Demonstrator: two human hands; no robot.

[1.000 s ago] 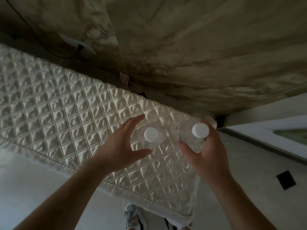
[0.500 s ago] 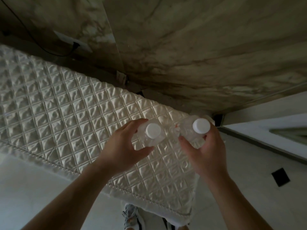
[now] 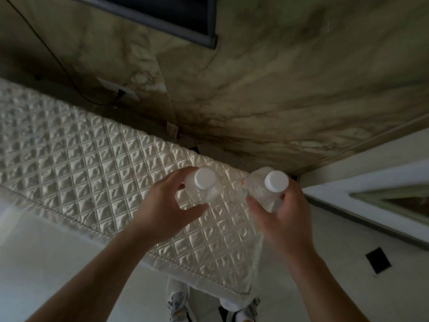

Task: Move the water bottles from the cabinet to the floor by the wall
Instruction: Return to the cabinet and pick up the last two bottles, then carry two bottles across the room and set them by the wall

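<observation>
Bottles are in both hands in the head view, so I judge the step to be the pick-up from the cabinet, with the carry to the wall not yet begun. The left hand point(image 3: 167, 205) has its fingers and thumb curled round the left bottle point(image 3: 197, 194), in the lower middle of the frame. The right hand point(image 3: 285, 217) clamps the right bottle point(image 3: 260, 194) just beside it. Both bottles are clear, have white caps and are seen from above over the right end of the quilted cover point(image 3: 92, 170).

Next, I think both bottles must be lifted free together and carried to the right, where the floor point(image 3: 348, 263) meets the marble wall point(image 3: 278, 89). There they must be lowered upright. The thin plastic may dent under a hard grip, so a firm hold low on the body seems safer.

Some things stay hidden. The cabinet itself does not show, because the cover lies over it. The bottle bottoms are behind the hands, so I cannot tell if they touch the cover or hang above it. How much water is inside is also unclear. The dark panel point(image 3: 162, 15) at the upper edge is cut off, and the shoes point(image 3: 178, 303) at the bottom too.
</observation>
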